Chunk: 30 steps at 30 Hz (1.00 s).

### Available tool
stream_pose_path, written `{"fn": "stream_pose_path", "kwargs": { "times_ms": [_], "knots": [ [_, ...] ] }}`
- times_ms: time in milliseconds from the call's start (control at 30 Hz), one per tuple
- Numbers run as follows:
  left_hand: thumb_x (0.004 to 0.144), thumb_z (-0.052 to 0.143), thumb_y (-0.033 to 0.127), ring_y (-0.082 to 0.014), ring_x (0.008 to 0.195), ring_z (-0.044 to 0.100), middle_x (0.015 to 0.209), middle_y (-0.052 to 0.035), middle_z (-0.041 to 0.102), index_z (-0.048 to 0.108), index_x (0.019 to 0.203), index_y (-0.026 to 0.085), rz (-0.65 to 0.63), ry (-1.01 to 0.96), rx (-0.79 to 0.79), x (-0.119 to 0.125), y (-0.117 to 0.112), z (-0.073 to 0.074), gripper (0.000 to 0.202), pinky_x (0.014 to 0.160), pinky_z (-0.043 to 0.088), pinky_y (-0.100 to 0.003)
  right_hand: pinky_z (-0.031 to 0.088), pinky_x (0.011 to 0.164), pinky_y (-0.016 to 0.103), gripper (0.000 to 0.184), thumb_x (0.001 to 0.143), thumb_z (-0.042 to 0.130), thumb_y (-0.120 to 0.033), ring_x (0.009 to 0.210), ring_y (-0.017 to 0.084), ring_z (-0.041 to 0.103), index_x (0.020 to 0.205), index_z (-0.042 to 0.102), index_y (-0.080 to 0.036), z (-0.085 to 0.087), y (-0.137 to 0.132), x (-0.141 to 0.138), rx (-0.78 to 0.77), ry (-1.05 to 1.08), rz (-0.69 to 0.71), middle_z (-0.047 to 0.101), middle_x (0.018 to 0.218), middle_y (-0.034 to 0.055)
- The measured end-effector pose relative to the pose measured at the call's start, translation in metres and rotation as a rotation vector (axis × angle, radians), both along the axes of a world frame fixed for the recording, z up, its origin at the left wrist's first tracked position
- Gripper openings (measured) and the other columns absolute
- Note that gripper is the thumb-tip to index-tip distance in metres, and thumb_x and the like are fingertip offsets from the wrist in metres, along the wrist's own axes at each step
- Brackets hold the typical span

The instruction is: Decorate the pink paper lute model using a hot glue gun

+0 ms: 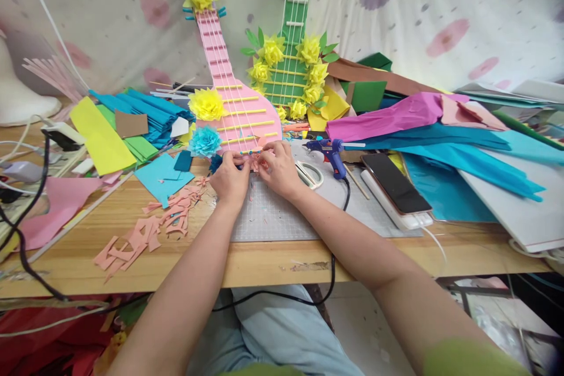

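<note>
Head view, clock taken from the hands. 8 o'clock: loose salmon scraps point(141, 239), left of the grey mat point(282, 220). 10 o'clock: blue flower point(205, 141) at the left edge of the pink instrument point(253, 104). Left hand point(230, 181): thumb and index bent in, nearly meeting, at the instrument's bottom edge; can't tell if they grip anything. Instrument body at 12, right beyond the fingertips. Salmon bit point(254, 165) between the hands. Right hand point(279, 170): fingertips drawn together, looks pinched on that bit, no real gap. 3 o'clock: scissors point(318, 176) just beside, then glue gun point(331, 154).

Step in hand reads as fiddly paper work at that edge. Do it well: left steadies, right pinches lightly so the paper doesn't crush, left knuckles off the flower.

Instrument: long axis roughly 5 to 11, neck point(207, 40) pointing 11, round end toward the person
</note>
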<state>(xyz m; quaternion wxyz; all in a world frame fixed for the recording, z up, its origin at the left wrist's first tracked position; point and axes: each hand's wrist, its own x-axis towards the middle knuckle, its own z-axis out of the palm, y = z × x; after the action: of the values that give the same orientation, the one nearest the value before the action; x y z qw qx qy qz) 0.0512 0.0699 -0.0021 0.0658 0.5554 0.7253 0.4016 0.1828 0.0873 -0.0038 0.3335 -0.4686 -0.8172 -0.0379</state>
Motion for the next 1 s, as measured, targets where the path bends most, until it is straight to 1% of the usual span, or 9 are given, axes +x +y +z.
{"fn": "stream_pose_path", "kwargs": {
  "times_ms": [100, 267, 400, 500, 567, 600, 667, 800, 1000],
  "knots": [
    [0.074, 0.064, 0.035, -0.0215, 0.082, 0.066, 0.085, -0.0015, 0.072, 0.057, 0.089, 0.024, 0.007, -0.024, -0.014, 0.0007, -0.0002, 0.0014, 0.02, 0.069, 0.04, -0.03, 0.035, 0.094, 0.041, 0.011, 0.084, 0.052, -0.023, 0.106, 0.025, 0.04, 0.084, 0.063, -0.018, 0.0019, -0.001, -0.0002, -0.013, -0.006, 0.003, 0.051, 0.107, 0.0117],
    [0.074, 0.063, 0.037, -0.0219, 0.085, 0.065, 0.086, -0.0017, 0.072, 0.058, 0.088, 0.024, 0.008, -0.069, -0.033, 0.0026, -0.0015, 0.0035, 0.019, 0.071, 0.041, -0.031, 0.037, 0.092, 0.042, 0.01, 0.083, 0.054, -0.023, 0.103, 0.025, 0.042, 0.082, 0.063, -0.02, 0.0016, -0.0004, 0.0001, 0.03, 0.025, 0.017, 0.053, 0.105, 0.01],
    [0.074, 0.063, 0.038, -0.0217, 0.086, 0.065, 0.088, -0.001, 0.073, 0.059, 0.089, 0.025, -0.009, -0.098, -0.041, 0.0031, -0.0013, 0.003, 0.02, 0.071, 0.042, -0.031, 0.037, 0.093, 0.042, 0.01, 0.083, 0.054, -0.024, 0.104, 0.025, 0.041, 0.081, 0.063, -0.02, 0.0013, 0.0003, 0.0008, 0.034, 0.017, 0.021, 0.053, 0.105, 0.01],
    [0.075, 0.062, 0.043, -0.023, 0.085, 0.065, 0.086, -0.002, 0.072, 0.06, 0.089, 0.025, -0.015, -0.103, -0.051, 0.003, -0.0011, 0.0038, 0.022, 0.071, 0.042, -0.032, 0.036, 0.094, 0.041, 0.011, 0.084, 0.053, -0.023, 0.105, 0.025, 0.041, 0.081, 0.063, -0.019, 0.0018, 0.0004, 0.0013, 0.036, 0.015, 0.022, 0.052, 0.105, 0.0105],
    [0.078, 0.057, 0.045, -0.0242, 0.083, 0.065, 0.083, -0.0038, 0.072, 0.06, 0.087, 0.024, -0.009, -0.092, -0.041, 0.0029, -0.0014, 0.0052, 0.023, 0.07, 0.042, -0.032, 0.036, 0.094, 0.041, 0.01, 0.083, 0.053, -0.023, 0.105, 0.025, 0.04, 0.082, 0.063, -0.019, 0.0023, 0.0004, 0.0015, 0.035, 0.01, 0.022, 0.052, 0.106, 0.0105],
    [0.08, 0.054, 0.044, -0.0244, 0.082, 0.065, 0.082, -0.0045, 0.071, 0.06, 0.086, 0.024, -0.007, -0.083, -0.033, 0.0027, -0.0016, 0.006, 0.022, 0.07, 0.042, -0.032, 0.037, 0.094, 0.04, 0.01, 0.083, 0.054, -0.022, 0.105, 0.025, 0.04, 0.083, 0.063, -0.019, 0.0025, 0.0005, 0.0016, 0.035, 0.008, 0.021, 0.052, 0.106, 0.0105],
    [0.082, 0.048, 0.037, -0.0246, 0.081, 0.064, 0.08, -0.0052, 0.07, 0.06, 0.087, 0.024, -0.006, -0.058, -0.032, 0.0024, -0.0022, 0.0072, 0.018, 0.069, 0.042, -0.032, 0.037, 0.094, 0.041, 0.009, 0.082, 0.054, -0.022, 0.106, 0.025, 0.04, 0.083, 0.063, -0.019, 0.0027, 0.0005, 0.0017, 0.034, 0.008, 0.021, 0.052, 0.106, 0.0102],
    [0.08, 0.043, 0.022, -0.0249, 0.081, 0.064, 0.08, -0.0055, 0.069, 0.059, 0.093, 0.023, -0.034, -0.025, -0.067, 0.0028, -0.0034, 0.0076, 0.021, 0.069, 0.041, -0.032, 0.036, 0.094, 0.042, 0.01, 0.082, 0.054, -0.022, 0.107, 0.026, 0.04, 0.084, 0.064, -0.02, 0.0026, 0.0005, 0.0016, 0.017, 0.012, 0.027, 0.052, 0.107, 0.0106],
    [0.077, 0.042, 0.016, -0.0246, 0.086, 0.065, 0.085, -0.0046, 0.071, 0.052, 0.101, 0.022, -0.096, -0.046, -0.07, 0.005, -0.0047, 0.0078, 0.027, 0.073, 0.043, -0.033, 0.037, 0.093, 0.042, 0.011, 0.082, 0.053, -0.022, 0.107, 0.026, 0.04, 0.084, 0.064, -0.02, 0.0034, 0.0, 0.0012, 0.015, 0.018, 0.027, 0.053, 0.107, 0.0103]
  ]
}}
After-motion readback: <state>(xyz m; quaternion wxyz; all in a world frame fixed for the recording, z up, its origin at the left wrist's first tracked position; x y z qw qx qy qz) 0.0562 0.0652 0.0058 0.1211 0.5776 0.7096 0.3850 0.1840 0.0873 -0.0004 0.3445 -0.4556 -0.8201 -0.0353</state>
